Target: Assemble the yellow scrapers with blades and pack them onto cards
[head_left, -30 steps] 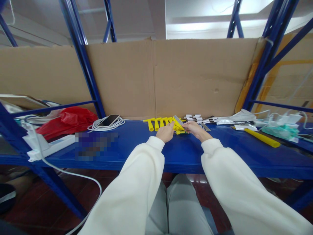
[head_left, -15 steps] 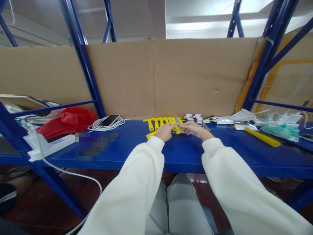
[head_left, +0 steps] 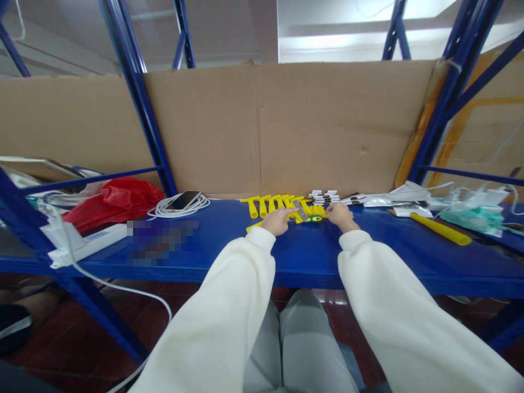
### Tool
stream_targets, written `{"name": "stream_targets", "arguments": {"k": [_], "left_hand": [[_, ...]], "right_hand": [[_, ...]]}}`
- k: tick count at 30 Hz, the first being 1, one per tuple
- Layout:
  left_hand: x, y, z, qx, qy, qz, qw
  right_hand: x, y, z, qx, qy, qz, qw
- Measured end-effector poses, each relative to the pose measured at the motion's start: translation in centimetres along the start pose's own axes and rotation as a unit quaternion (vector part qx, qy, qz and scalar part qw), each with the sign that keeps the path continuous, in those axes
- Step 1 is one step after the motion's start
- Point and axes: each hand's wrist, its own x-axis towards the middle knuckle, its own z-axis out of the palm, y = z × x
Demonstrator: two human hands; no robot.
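My left hand [head_left: 275, 221] is closed on a yellow scraper whose flat grey blade [head_left: 300, 210] points up and away from me. Off to the right, my right hand [head_left: 340, 215] has its fingers pinched together beside several small yellow pieces [head_left: 316, 210]; whatever is between those fingers is hidden. Behind my left hand, several yellow T-shaped handles [head_left: 262, 208] lie in a row. A green and yellow handle [head_left: 314, 218] lies between my hands. One more yellow handle [head_left: 254, 226] shows partly, left of my left hand.
Black-and-white packets [head_left: 323, 196] are stacked by the cardboard wall [head_left: 204, 131]. To the right lie a long yellow handle [head_left: 440, 228] and a green plastic bag [head_left: 475, 218]. On the left are a phone [head_left: 184, 200] on a coiled white cable, a red bag [head_left: 118, 202] and a power strip [head_left: 100, 238].
My right hand has left the grey blade and moved right, its fingers now curled in. My left hand stays in place with the scraper, and the green and yellow handle has come into sight.
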Motion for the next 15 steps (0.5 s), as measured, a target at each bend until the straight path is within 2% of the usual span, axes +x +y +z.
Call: {"name": "stream_targets", "arguments": {"k": [11, 15], "left_hand": [[0.09, -0.21, 0.22, -0.034, 0.004, -0.012, 0.999], [0.01, -0.12, 0.09, -0.034, -0.001, -0.014, 0.999]], "right_hand": [[0.16, 0.48, 0.34, -0.056, -0.011, -0.012, 0.998], [0.11, 0.45, -0.04, -0.045, -0.011, 0.023, 0.999]]}}
